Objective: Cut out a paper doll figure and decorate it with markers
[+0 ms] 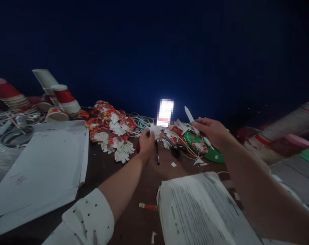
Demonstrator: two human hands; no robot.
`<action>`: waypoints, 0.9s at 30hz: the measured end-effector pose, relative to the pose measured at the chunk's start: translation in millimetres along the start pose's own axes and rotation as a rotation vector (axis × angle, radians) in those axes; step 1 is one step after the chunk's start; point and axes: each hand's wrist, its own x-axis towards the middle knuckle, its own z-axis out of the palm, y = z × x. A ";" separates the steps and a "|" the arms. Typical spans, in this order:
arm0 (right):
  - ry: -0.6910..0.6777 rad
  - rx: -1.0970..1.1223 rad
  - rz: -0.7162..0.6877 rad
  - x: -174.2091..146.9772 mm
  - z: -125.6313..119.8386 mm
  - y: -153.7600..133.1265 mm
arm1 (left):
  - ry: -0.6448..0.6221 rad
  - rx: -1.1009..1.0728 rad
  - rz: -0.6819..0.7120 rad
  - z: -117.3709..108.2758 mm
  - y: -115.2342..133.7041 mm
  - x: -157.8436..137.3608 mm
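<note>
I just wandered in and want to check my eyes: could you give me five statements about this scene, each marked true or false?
1. The right hand holds a white, pen-shaped item. True.
2. The left hand has nothing in its grip. False: the left hand pinches a small white piece.
3. The printed pages lie nearer the person than the green disc. True.
4. The stacked cups on the left are blue. False: those stacked cups are red and white.
5. The left sleeve is striped. False: the left sleeve is white with dark dots.
</note>
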 end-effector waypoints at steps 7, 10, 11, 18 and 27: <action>0.011 0.210 0.009 -9.1 33.9 8.7 | -0.065 0.043 -0.024 -1.8 1.9 -0.2; -0.022 -0.034 0.050 -15.8 26.6 18.5 | -0.095 0.076 0.002 -0.6 1.4 1.8; -0.043 -0.110 0.059 -20.4 25.9 23.2 | -0.095 0.082 0.007 0.1 1.5 2.3; -0.031 -0.373 0.026 -64.7 60.5 64.7 | -0.096 0.070 0.012 0.6 1.5 1.3; -0.043 -0.578 -0.084 -80.1 58.2 67.7 | -0.079 0.144 0.016 -3.9 5.3 -0.4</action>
